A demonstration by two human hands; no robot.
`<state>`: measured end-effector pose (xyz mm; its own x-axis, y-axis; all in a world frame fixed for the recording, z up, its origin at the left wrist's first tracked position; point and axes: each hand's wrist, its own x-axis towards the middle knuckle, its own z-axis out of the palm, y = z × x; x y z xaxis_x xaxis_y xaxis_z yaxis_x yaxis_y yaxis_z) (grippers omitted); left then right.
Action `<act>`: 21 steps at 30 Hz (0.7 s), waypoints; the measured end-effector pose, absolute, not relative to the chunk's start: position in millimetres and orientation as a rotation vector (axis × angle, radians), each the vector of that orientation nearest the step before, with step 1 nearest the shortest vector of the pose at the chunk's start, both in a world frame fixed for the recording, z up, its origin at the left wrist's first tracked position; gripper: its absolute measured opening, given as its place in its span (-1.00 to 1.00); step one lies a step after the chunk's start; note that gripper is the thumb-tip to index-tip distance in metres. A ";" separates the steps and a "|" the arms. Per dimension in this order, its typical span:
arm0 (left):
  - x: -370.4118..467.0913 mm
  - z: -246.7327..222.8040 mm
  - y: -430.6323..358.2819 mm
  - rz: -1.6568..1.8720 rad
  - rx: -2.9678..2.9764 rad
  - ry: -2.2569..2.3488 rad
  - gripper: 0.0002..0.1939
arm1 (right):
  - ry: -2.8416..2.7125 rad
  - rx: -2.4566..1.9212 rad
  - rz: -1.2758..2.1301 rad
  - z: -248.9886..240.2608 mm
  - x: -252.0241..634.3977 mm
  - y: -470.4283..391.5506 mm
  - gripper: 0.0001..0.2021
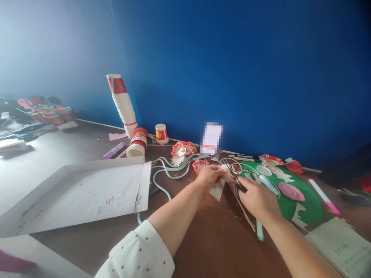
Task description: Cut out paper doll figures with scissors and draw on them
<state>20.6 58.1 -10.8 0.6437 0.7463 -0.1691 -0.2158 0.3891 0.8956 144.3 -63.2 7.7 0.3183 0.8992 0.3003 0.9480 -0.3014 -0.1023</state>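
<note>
Blue wall (232, 77) fills the background. Brown worktop (208, 251) runs along its foot.

White cardboard tray (95, 193), shallow rim, on the left side of the worktop; handwritten pink marks on its face. Green disc (314, 202) lies flat on the right, white paper cut-outs and a pink oval piece (291, 192) on it. White paper sheet (344, 245), lower right corner, print too soft to read.

Tall cup stack (123, 108) leans near the wall, red and white. Pale cable (164, 187) loops out from beside the tray's right edge.

Right hand (257, 199) clamped on black-handled scissors (237, 185), blades at the work piece. Left hand (210, 177) pinched on that piece: cut paper (227, 173), white with red, held just above the worktop between the two hands, left of the green disc. Can't tell if the blades are parted.

Single cup (161, 134) upside down by the wall. Fringed red-and-white cup (184, 150) lies right of it. Purple tube (114, 150) sits behind the tray. Pink-ended marker (325, 197) at the disc's right edge.
</note>
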 end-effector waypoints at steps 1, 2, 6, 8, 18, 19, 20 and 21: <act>19.3 -11.1 60.3 0.652 1.010 0.630 -0.56 | -1.650 -2.285 -0.141 8.9 144.2 -62.8 -0.67; 17.8 -10.8 62.5 0.637 1.025 0.632 -0.55 | -1.627 -2.221 0.009 10.4 144.0 -62.4 -0.67; 11.9 -4.7 67.8 0.586 1.073 0.618 -0.53 | -1.512 -1.905 0.591 14.4 143.1 -60.4 -0.69; 10.8 -0.8 67.2 0.586 1.068 0.604 -0.53 | -1.417 -1.787 0.769 12.3 143.2 -59.8 -0.67; 17.4 6.8 56.2 0.658 0.966 0.559 -0.50 | -1.193 -1.583 0.911 -2.2 146.4 -60.1 -0.66; 18.0 7.1 55.3 0.664 0.961 0.567 -0.50 | -1.202 -1.587 0.896 -1.2 146.1 -60.1 -0.65; 18.6 7.2 54.5 0.671 0.956 0.571 -0.50 | -1.215 -1.594 0.880 0.0 145.8 -60.0 -0.64; 19.2 7.3 53.6 0.678 0.954 0.576 -0.49 | -1.233 -1.604 0.863 1.2 145.5 -60.1 -0.63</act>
